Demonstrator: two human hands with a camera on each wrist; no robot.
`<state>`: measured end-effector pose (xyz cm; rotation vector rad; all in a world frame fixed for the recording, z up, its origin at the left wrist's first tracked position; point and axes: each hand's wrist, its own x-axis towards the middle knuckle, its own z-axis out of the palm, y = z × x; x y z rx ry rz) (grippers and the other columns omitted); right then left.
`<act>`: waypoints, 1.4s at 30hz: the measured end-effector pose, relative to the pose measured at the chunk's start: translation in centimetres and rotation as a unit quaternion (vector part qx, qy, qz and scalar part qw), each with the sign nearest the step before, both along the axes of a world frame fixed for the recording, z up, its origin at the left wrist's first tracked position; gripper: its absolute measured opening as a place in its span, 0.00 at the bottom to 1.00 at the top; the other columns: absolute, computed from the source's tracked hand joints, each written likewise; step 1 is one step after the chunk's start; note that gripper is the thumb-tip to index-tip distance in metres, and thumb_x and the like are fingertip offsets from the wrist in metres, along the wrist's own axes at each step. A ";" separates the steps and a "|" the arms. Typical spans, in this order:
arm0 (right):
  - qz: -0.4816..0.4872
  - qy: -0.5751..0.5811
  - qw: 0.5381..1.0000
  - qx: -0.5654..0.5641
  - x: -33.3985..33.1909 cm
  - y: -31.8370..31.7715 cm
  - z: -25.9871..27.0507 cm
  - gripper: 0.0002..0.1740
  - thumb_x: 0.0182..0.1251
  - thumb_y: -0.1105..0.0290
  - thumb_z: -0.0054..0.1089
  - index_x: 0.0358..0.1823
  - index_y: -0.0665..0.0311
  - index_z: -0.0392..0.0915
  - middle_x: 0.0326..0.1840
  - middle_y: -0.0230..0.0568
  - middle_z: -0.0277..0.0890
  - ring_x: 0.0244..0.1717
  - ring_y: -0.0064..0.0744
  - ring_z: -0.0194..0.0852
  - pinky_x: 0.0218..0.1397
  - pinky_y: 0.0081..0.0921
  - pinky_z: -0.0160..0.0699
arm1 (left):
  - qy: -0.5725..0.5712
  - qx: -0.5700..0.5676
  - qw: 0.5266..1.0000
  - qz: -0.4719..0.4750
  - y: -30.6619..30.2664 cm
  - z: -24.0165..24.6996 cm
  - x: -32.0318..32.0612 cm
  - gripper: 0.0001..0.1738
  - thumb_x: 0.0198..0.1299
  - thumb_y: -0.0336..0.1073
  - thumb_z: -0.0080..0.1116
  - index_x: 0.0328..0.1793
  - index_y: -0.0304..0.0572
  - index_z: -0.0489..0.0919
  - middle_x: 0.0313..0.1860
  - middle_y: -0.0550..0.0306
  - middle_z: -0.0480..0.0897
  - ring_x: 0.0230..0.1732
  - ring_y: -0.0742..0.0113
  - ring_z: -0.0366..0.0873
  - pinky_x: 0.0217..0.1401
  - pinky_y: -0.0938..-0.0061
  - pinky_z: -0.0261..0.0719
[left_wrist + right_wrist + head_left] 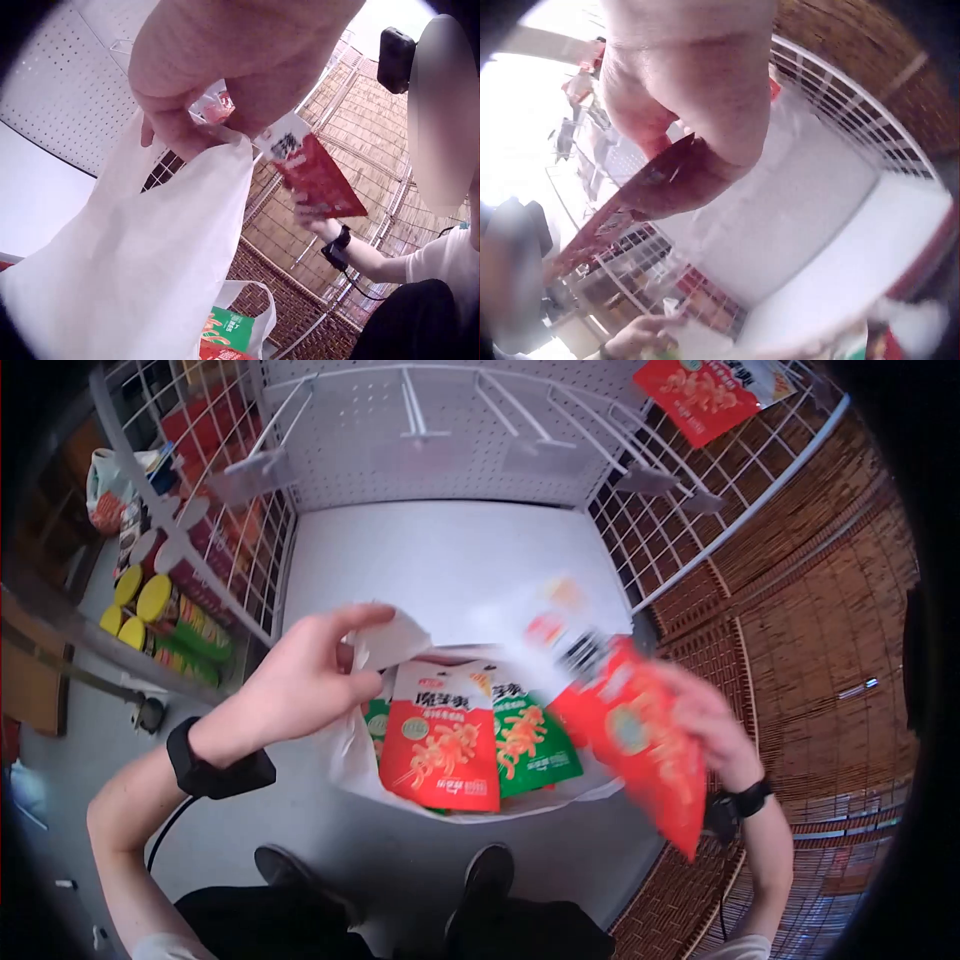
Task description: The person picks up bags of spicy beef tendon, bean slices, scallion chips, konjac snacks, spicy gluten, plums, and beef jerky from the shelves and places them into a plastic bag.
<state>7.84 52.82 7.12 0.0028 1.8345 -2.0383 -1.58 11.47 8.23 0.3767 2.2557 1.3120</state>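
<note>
Red snack packet (630, 730) is, in the head view, in the air beside the white bag (350, 765), on its right side; it is blurred, tilted, and its printed top points toward the white shelf (380, 560). Right hand (705, 720) grips it at the side edge. Left hand (285, 675) pinches the rim of the bag with thumb and fingers. Inside the bag stand a red packet (450, 755) and a green packet (535, 745).

In the left wrist view, the bag's thin wall hangs in folds from the left fingers, and the lifted packet is seen beyond, its lower side in the right fingers.

In the right wrist view, the packet appears nearly edge-on between right thumb and fingers; exactly how firm the grip is, I cannot tell. I judge it light and flexible, with smooth film which may slip. The side edge or the flat top seems a good place to hold; a strong squeeze in the middle could crease it.
</note>
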 end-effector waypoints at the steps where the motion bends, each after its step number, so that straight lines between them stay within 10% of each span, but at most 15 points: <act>1: 0.023 -0.129 0.991 -0.031 0.5 -2.1 -0.6 0.34 0.66 0.72 0.58 0.72 0.70 0.57 0.70 0.47 0.65 0.66 0.32 0.69 0.68 0.32 0.71 | -0.007 -0.005 1.000 0.003 -0.2 -0.2 0.3 0.36 0.48 0.18 0.48 0.69 0.29 0.66 0.44 0.52 0.81 0.27 0.76 0.78 0.31 0.79 0.79; 6: 0.064 -0.317 0.942 -0.086 0.5 -7.5 -8.1 0.34 0.73 0.75 0.48 0.77 0.62 0.48 0.74 0.45 0.58 0.69 0.31 0.66 0.70 0.31 0.68 | 0.018 0.038 0.999 0.024 -0.7 0.8 1.3 0.37 0.47 0.19 0.48 0.70 0.29 0.66 0.38 0.55 0.81 0.27 0.77 0.78 0.30 0.80 0.77; 12: 0.073 -0.201 0.959 -0.187 -1.6 -13.0 -14.1 0.38 0.74 0.74 0.47 0.79 0.59 0.37 0.76 0.41 0.52 0.72 0.28 0.58 0.71 0.30 0.65 | -0.022 0.007 0.999 0.029 -1.2 1.5 1.6 0.37 0.47 0.19 0.49 0.70 0.31 0.66 0.36 0.57 0.81 0.27 0.77 0.78 0.29 0.81 0.76; 17: 0.224 -0.125 0.949 0.185 -3.6 -11.9 -11.0 0.32 0.71 0.62 0.56 0.70 0.68 0.57 0.47 0.43 0.81 0.39 0.29 0.80 0.38 0.29 0.80 | 0.007 0.036 0.999 0.023 -1.1 0.7 1.2 0.34 0.51 0.22 0.52 0.69 0.29 0.66 0.35 0.54 0.82 0.26 0.76 0.79 0.28 0.79 0.77; 23: -0.059 0.230 0.909 0.344 -7.2 -5.2 -4.4 0.28 0.64 0.63 0.65 0.62 0.66 0.69 0.52 0.40 0.77 0.44 0.22 0.76 0.44 0.22 0.79 | -0.020 0.056 0.997 0.039 -0.7 0.2 0.6 0.37 0.49 0.19 0.51 0.71 0.28 0.64 0.41 0.51 0.82 0.29 0.71 0.82 0.31 0.77 0.80; 26: -0.260 0.431 0.797 0.333 -13.0 -0.2 3.7 0.31 0.63 0.59 0.67 0.61 0.66 0.66 0.57 0.47 0.71 0.50 0.31 0.75 0.50 0.27 0.77 | 0.000 0.057 0.998 0.032 -0.5 -0.5 -0.1 0.36 0.48 0.19 0.52 0.70 0.25 0.64 0.35 0.50 0.83 0.26 0.70 0.82 0.29 0.77 0.78; 30: -0.427 0.459 0.710 0.321 -21.5 6.8 10.7 0.39 0.62 0.51 0.68 0.62 0.73 0.61 0.61 0.56 0.68 0.64 0.42 0.68 0.64 0.35 0.71 | -0.009 0.059 0.998 0.015 0.2 -0.4 -0.6 0.36 0.48 0.19 0.54 0.69 0.25 0.66 0.32 0.51 0.82 0.25 0.71 0.81 0.28 0.78 0.77; 34: -0.433 0.402 0.781 0.202 -26.0 8.9 13.4 0.55 0.53 0.46 0.74 0.67 0.79 0.52 0.63 0.60 0.66 0.61 0.42 0.71 0.62 0.32 0.74 | -0.033 0.034 0.999 0.012 0.5 -0.2 -1.0 0.36 0.49 0.20 0.56 0.69 0.28 0.66 0.30 0.53 0.82 0.25 0.72 0.81 0.27 0.78 0.76; 41: -0.447 0.444 0.749 0.206 -32.0 12.4 12.2 0.50 0.53 0.55 0.76 0.66 0.75 0.55 0.54 0.49 0.78 0.53 0.34 0.79 0.57 0.27 0.76 | -0.061 0.021 0.998 0.025 0.4 -0.1 -1.3 0.34 0.52 0.22 0.55 0.69 0.29 0.66 0.35 0.51 0.83 0.28 0.70 0.82 0.32 0.76 0.79; 42: -0.526 0.428 0.692 0.248 -31.8 11.3 12.0 0.48 0.53 0.55 0.76 0.65 0.76 0.58 0.54 0.49 0.78 0.53 0.32 0.79 0.55 0.26 0.78 | -0.061 0.016 0.998 0.026 0.3 0.0 -1.4 0.34 0.52 0.22 0.55 0.69 0.29 0.66 0.36 0.50 0.83 0.28 0.70 0.83 0.33 0.76 0.80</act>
